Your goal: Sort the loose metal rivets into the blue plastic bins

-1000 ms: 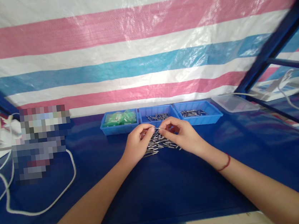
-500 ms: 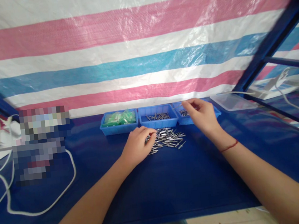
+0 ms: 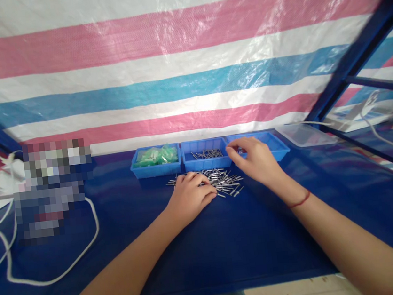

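Note:
Silver pop rivets [image 3: 223, 181] lie in a loose pile on the blue table, in front of the bins. My left hand [image 3: 192, 196] rests on the left side of this pile, its fingers bent and apart over the rivets. My right hand [image 3: 254, 160] hovers just before the right blue bin [image 3: 277, 150] and covers part of it. Its thumb and forefinger meet at the tips, with no rivet visible between them. More rivets [image 3: 207, 154] lie inside the middle blue bin [image 3: 205, 163]; a few glints show in the right bin behind my hand.
The left blue bin [image 3: 156, 171] holds green plastic packets [image 3: 157, 156]. A clear plastic lid [image 3: 305, 135] lies at the back right. White cable [image 3: 55, 280] loops across the left of the table [image 3: 230, 252]. Blue frame posts [image 3: 347, 71] flank a striped sheet [image 3: 176, 93].
My right hand has come left and down from over the right bin, and the rivet at its fingertips no longer shows. My left hand's fingers have spread over the pile, with rivets showing further left.

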Demonstrator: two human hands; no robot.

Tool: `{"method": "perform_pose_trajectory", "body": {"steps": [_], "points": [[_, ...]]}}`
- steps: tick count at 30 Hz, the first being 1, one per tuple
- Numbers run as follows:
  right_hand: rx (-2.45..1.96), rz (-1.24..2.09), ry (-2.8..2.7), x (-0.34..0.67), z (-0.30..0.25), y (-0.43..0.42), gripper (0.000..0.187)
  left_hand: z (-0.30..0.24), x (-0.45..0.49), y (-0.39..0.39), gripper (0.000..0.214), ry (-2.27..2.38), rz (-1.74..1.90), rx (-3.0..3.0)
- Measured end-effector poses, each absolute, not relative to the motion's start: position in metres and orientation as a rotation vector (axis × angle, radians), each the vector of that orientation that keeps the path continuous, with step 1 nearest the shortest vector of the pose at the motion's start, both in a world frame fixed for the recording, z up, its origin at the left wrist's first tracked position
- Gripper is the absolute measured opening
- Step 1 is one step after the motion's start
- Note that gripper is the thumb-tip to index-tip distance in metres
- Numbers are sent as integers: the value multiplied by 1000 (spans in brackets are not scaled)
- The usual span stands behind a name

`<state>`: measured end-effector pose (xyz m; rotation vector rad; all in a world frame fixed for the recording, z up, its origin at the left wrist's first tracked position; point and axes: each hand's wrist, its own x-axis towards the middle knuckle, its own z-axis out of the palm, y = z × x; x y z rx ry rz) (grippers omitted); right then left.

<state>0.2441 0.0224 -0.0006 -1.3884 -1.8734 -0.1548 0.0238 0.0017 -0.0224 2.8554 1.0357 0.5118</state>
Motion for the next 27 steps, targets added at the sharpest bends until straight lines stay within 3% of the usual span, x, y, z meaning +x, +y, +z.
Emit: {"method": "perform_pose_trajectory", "body": {"steps": [12,27], "points": [[-1076,480,-2508,223,4,3,9,-27,25,0,22,1163,394,2991],[-1231,349,-2552,217,-1,-2,11,-24,19,8,25,1096,652,2800]]}}
